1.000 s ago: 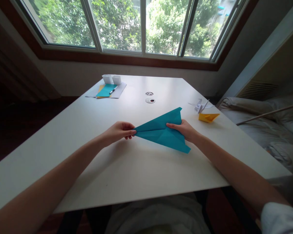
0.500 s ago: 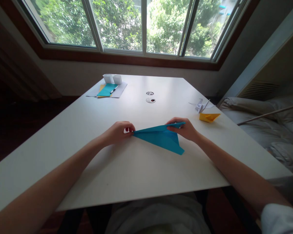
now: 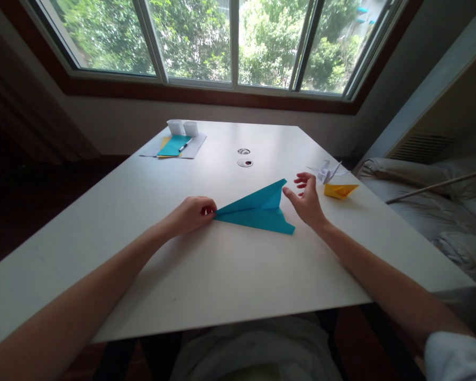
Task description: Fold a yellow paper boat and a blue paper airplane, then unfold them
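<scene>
A blue paper airplane (image 3: 257, 216) has its pointed nose to the left and its two wings spread toward the right, with a crease along the middle. My left hand (image 3: 198, 211) pinches the nose between thumb and fingers. Just off the tail of the upper wing, my right hand (image 3: 307, 198) is open, its fingers apart and nothing in them. Beyond that hand, a folded yellow paper boat (image 3: 341, 191) and a white paper crane (image 3: 326, 172) stand close together.
The white table (image 3: 222, 286) reaches toward the window. At its far left lie blue paper (image 3: 173, 145), a pen (image 3: 185, 145), white sheets (image 3: 197, 150) and two white paper boxes (image 3: 182, 128). Two round cable holes (image 3: 245, 163) sit mid-table. A cushioned seat (image 3: 412, 211) is at right.
My right hand has let go of the airplane's upper wing and drawn back to the right. The wings have spread apart, and the tail has swung away from me. My left hand keeps the nose.
</scene>
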A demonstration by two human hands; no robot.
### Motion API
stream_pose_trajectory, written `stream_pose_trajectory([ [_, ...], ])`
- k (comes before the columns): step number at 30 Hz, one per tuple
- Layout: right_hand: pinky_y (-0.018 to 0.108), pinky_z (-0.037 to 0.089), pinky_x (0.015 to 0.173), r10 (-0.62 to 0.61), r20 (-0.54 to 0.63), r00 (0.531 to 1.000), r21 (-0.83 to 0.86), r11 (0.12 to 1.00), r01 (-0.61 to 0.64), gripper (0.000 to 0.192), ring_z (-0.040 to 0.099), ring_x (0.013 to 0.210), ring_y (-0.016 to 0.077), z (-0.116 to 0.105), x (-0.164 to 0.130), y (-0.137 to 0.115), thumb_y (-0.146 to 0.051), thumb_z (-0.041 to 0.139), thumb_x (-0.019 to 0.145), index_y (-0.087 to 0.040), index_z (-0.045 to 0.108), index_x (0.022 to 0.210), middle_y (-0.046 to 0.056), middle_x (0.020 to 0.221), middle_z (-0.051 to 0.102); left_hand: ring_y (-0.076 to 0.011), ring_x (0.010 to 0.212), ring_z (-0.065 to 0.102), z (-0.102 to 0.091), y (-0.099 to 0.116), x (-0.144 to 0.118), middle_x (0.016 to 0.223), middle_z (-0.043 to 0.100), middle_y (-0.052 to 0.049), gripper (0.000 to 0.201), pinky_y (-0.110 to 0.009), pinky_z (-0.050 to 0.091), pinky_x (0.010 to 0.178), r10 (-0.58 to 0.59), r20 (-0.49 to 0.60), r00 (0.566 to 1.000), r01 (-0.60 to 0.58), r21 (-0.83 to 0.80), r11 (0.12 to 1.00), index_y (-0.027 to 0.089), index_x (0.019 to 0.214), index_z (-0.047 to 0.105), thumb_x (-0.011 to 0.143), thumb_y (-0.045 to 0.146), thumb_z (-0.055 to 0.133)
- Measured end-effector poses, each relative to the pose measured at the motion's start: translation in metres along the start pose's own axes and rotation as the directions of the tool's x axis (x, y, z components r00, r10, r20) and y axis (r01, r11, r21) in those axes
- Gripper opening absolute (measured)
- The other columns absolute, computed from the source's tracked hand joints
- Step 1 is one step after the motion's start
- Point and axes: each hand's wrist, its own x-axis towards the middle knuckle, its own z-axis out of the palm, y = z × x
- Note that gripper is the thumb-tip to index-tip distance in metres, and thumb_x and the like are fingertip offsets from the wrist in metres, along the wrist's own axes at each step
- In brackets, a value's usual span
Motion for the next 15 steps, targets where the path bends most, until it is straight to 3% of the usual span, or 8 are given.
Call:
stream_pose_trajectory([
  [1, 0.037, 0.046, 0.078, -0.068, -0.010, 0.998, -0.031, 0.997, 0.067, 0.043, 0.052, 0.097, 0.0229, -0.002, -0.001, -0.005, -0.042, 0.053, 0.079, -0.019, 0.044, 0.113, 0.011, 0.107, 0.052, -0.0116, 0.059, 0.052, 0.000, 0.000, 0.000, 0.067, 0.058, 0.000, 0.015, -0.021, 0.040, 0.056, 0.000, 0.000, 1.000, 0.000, -0.002, 1.000, 0.018, 0.074, 0.060, 0.072, 0.026, 0.047],
  [3, 0.036, 0.045, 0.080, -0.225, 0.129, 0.966, -0.062, 0.970, 0.234, 0.024, 0.053, 0.095, 0.0216, -0.003, -0.007, -0.016, -0.036, 0.047, 0.084, -0.020, 0.053, 0.101, 0.009, 0.102, 0.055, -0.0115, 0.059, 0.051, 0.000, 0.002, -0.001, 0.067, 0.058, 0.000, 0.015, -0.021, 0.039, 0.056, -0.003, -0.001, 1.000, 0.003, -0.006, 1.000, 0.018, 0.074, 0.060, 0.072, 0.025, 0.047],
  [6, 0.037, 0.041, 0.089, -0.393, 0.466, 0.793, -0.050, 0.883, 0.467, 0.026, 0.051, 0.102, 0.0214, 0.001, -0.018, -0.028, -0.035, 0.042, 0.088, -0.022, 0.059, 0.103, 0.008, 0.109, 0.058, -0.0116, 0.057, 0.051, 0.000, 0.004, -0.001, 0.066, 0.058, 0.000, 0.015, -0.021, 0.039, 0.055, -0.008, -0.005, 1.000, 0.008, -0.001, 1.000, 0.018, 0.074, 0.060, 0.073, 0.026, 0.047],
  [7, 0.038, 0.038, 0.093, -0.399, 0.550, 0.734, -0.058, 0.858, 0.510, 0.031, 0.049, 0.108, 0.0223, 0.003, -0.022, -0.030, -0.036, 0.041, 0.089, -0.022, 0.056, 0.111, 0.008, 0.116, 0.056, -0.0116, 0.057, 0.051, 0.000, 0.005, -0.001, 0.065, 0.058, 0.000, 0.015, -0.021, 0.039, 0.055, -0.008, -0.005, 1.000, 0.008, 0.004, 1.000, 0.018, 0.074, 0.060, 0.073, 0.026, 0.047],
  [9, 0.043, 0.034, 0.097, -0.358, 0.661, 0.659, -0.098, 0.830, 0.550, 0.041, 0.043, 0.117, 0.0248, 0.009, -0.027, -0.032, -0.042, 0.037, 0.090, -0.022, 0.048, 0.124, 0.007, 0.129, 0.049, -0.0115, 0.056, 0.051, 0.002, 0.008, -0.001, 0.065, 0.058, 0.000, 0.015, -0.021, 0.038, 0.054, -0.004, -0.002, 1.000, 0.004, 0.011, 1.000, 0.018, 0.075, 0.060, 0.074, 0.027, 0.048],
  [11, 0.046, 0.031, 0.099, -0.298, 0.719, 0.627, -0.142, 0.821, 0.553, 0.048, 0.038, 0.122, 0.0265, 0.013, -0.028, -0.030, -0.046, 0.032, 0.090, -0.022, 0.042, 0.131, 0.007, 0.136, 0.043, -0.0110, 0.055, 0.050, 0.004, 0.012, -0.002, 0.064, 0.057, 0.001, 0.015, -0.021, 0.038, 0.053, 0.004, 0.004, 1.000, -0.004, 0.003, 1.000, 0.018, 0.078, 0.061, 0.074, 0.026, 0.049],
  [15, 0.046, 0.029, 0.101, -0.225, 0.745, 0.628, -0.195, 0.827, 0.527, 0.050, 0.036, 0.124, 0.0258, 0.014, -0.024, -0.025, -0.047, 0.028, 0.091, -0.021, 0.042, 0.131, 0.007, 0.136, 0.044, -0.0095, 0.055, 0.049, 0.006, 0.022, -0.002, 0.065, 0.058, 0.001, 0.017, -0.019, 0.039, 0.054, 0.063, 0.048, 0.997, -0.061, -0.057, 0.997, 0.018, 0.087, 0.062, 0.076, 0.024, 0.051],
])
